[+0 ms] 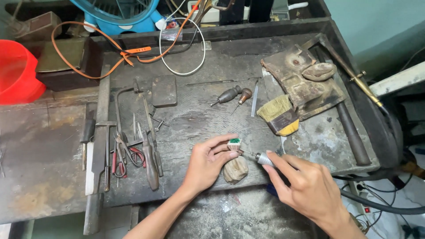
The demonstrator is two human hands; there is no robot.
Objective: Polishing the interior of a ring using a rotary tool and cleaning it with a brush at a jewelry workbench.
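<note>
left hand [208, 161] pinches green-topped piece [234, 143] on wooden peg [235, 169]; right hand [305, 188] grips rotary handpiece [261, 158]

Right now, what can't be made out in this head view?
- Left hand covers most of the small green-topped piece.
- Rotary handpiece: tip too small to read, body hidden in right hand.
- Red tub: cut by left edge.
- Blue fan: cut by top edge.

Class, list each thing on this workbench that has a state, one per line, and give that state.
Left hand: pinching the green stone piece on the wooden peg.
Right hand: gripping the rotary tool, tip at the piece.
Brush: lying flat, unused.
Hammer: lying flat.
Saw frame: lying among the hand tools.
</note>
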